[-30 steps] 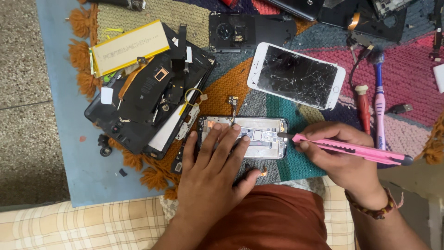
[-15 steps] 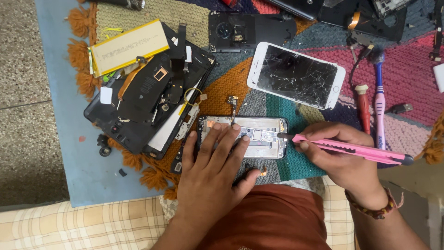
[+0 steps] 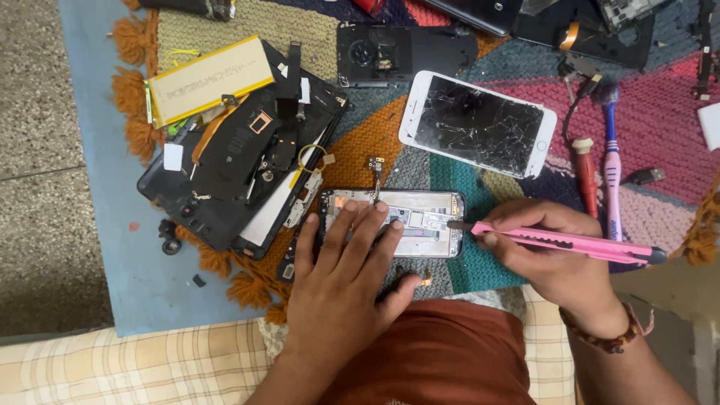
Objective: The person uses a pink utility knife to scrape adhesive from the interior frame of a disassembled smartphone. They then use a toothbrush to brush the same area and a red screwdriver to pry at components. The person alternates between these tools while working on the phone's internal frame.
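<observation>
A knitted mat [image 3: 660, 97] of orange, teal, pink and grey patches is spread over a blue sheet [image 3: 112, 247], with orange tassels hung along its left edge. Little bare room is left on it: only strips of the teal and grey patches between the parts.

A stack of black phone shells [image 3: 225, 172] is piled toward the left edge, topped by a flat yellow-edged battery [image 3: 210, 79]. A white phone [image 3: 478, 124] with a shattered glass face is laid near the middle, tilted. A black back cover [image 3: 397, 52] is seen at the far edge. A pink toothbrush [image 3: 613, 180] and a red-handled tool [image 3: 586, 176] are laid side by side toward the right edge.

An opened phone frame [image 3: 420, 221], rectangular with bare metal plates inside, is set near the mat's near edge. It is pinned by the left hand [image 3: 341, 289], fingers spread flat over its left half. A pink cutter [image 3: 570, 241] is pinched in the right hand [image 3: 559, 259], its dark tip touching the frame's right end. A beaded bracelet [image 3: 607, 337] is worn on that wrist.
</observation>
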